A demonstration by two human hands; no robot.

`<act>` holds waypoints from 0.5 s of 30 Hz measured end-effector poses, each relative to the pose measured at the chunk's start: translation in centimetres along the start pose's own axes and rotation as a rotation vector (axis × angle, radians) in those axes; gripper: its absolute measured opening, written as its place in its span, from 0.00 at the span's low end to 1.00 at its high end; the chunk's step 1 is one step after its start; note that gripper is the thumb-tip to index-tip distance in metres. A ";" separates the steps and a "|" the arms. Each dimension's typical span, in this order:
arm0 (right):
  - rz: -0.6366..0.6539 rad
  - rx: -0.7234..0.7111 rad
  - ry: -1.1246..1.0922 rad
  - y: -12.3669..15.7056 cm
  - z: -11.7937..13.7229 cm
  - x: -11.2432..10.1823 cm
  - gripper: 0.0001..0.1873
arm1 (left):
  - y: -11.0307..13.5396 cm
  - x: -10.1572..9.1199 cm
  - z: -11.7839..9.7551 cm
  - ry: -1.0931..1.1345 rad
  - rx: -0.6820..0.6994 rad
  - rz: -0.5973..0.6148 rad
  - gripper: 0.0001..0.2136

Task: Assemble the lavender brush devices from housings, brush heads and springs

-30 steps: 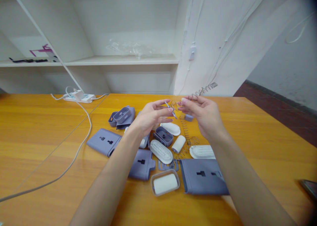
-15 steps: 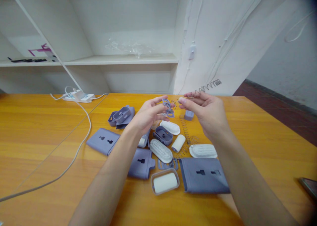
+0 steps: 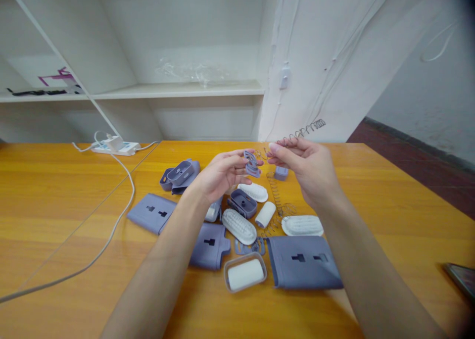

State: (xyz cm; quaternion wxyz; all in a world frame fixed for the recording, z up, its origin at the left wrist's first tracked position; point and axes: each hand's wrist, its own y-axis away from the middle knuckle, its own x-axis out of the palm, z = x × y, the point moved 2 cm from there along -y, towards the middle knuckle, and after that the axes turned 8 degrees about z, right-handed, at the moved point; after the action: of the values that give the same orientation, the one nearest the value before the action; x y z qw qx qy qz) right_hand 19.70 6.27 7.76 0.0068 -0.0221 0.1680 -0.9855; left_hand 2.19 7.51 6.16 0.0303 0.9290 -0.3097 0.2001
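Observation:
My left hand (image 3: pixel 224 173) pinches a small purple-grey plastic bracket (image 3: pixel 252 164) with slots in it, raised above the table. Opposite it, my right hand (image 3: pixel 302 163) grips a thin metal coil spring (image 3: pixel 309 128) between thumb and fingers. One end of the spring sticks up past the right hand, while loose coils run across to the bracket; whether they are hooked on it I cannot tell. Below the hands lie an oval purple-grey housing (image 3: pixel 242 203), a white roller (image 3: pixel 265 215), white ribbed oval pads (image 3: pixel 239 226) and another coil spring (image 3: pixel 273 190).
Purple-grey flat covers (image 3: pixel 304 262) with dark T-shaped slots lie around the pile. A clear tray (image 3: pixel 245 289) holds a white block near the front. A power strip (image 3: pixel 116 148) with a cable sits back left, a phone (image 3: pixel 460 277) at the right edge. White shelves stand behind.
The bracket has turned slightly in my left hand, and those fingers have closed in around it. My right hand keeps its grip on the spring. The whole view has shifted a little.

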 end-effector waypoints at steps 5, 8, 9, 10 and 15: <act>0.013 -0.004 0.028 0.0 0.0 0.1 0.16 | 0.0 -0.1 0.0 0.067 -0.042 0.008 0.16; 0.016 0.002 0.036 0.1 0.1 0.3 0.15 | -0.1 -0.2 0.2 0.105 -0.089 0.004 0.15; 0.017 0.006 0.033 0.1 0.1 0.3 0.15 | -0.1 -0.3 0.2 0.114 -0.103 0.003 0.15; 0.016 0.011 0.027 0.1 0.1 0.4 0.15 | -0.1 -0.3 0.2 0.122 -0.115 0.004 0.14; -0.002 0.031 0.037 0.1 0.0 0.4 0.15 | -0.2 -0.3 0.3 0.138 -0.142 -0.009 0.14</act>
State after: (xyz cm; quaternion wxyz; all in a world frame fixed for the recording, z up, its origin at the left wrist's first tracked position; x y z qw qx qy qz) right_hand 19.35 6.19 7.77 0.0033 -0.0039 0.1526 -0.9883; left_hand 2.20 7.80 5.79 0.1184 0.9100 -0.3160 0.2411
